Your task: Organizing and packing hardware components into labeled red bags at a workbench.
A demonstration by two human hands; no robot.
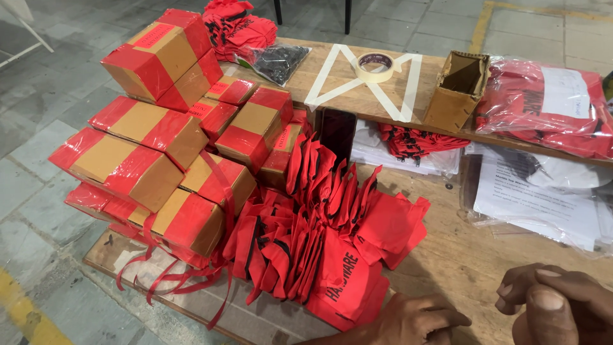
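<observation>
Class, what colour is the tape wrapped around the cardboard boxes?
Red, on the boxes; seen in the head view.

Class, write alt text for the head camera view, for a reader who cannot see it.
Two bare hands, left hand and right hand, rest empty on a wooden table beside a heap of red fabric pouches. Cardboard boxes bound in red tape are stacked at the left; a masking tape roll lies farther back.

Two bare hands, no sleeves
</observation>
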